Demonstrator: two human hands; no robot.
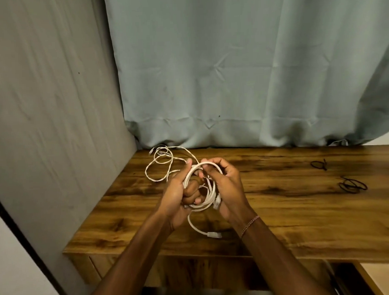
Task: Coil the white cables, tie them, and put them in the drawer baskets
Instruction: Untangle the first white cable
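Two hands hold one coiled white cable [212, 191] above the wooden table [290, 212]. The coil's left side is gripped by the left hand [177, 192], whose fingers are curled through the loops, and its top is pinched by the right hand [229, 186]. The coil forms an oval with its long axis running from the table's far edge toward its near edge. A tail hangs down to the table, with its connector [214, 234] pointing right. A second white cable [159, 168] lies loose at the table's far left corner, and black ties [352, 185] lie toward its right end.
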